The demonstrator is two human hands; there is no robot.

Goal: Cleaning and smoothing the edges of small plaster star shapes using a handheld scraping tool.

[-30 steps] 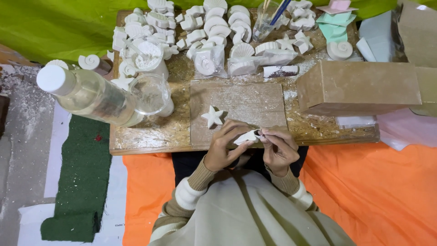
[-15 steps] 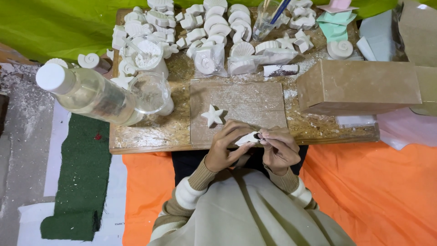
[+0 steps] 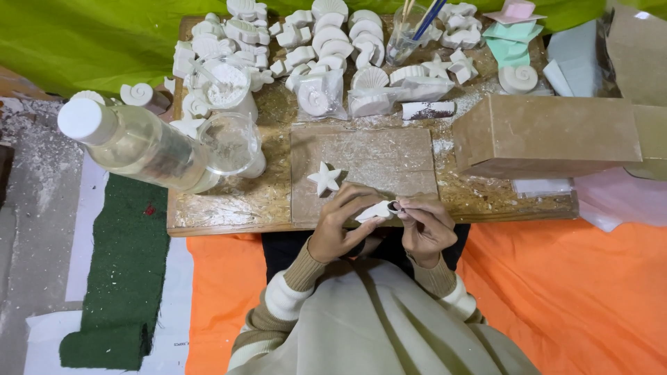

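Left hand (image 3: 342,223) – right hand (image 3: 425,226) – around white cast piece (image 3: 375,210) (starfish (image 3: 325,178) beside)

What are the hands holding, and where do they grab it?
The left hand grips a small white plaster piece around its left end. The right hand pinches a small dark-tipped thing against the piece's other end; what it is cannot be told.

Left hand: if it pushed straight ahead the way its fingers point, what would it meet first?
Most likely the right hand, just beyond the small white piece the left hand holds; depth is unclear.
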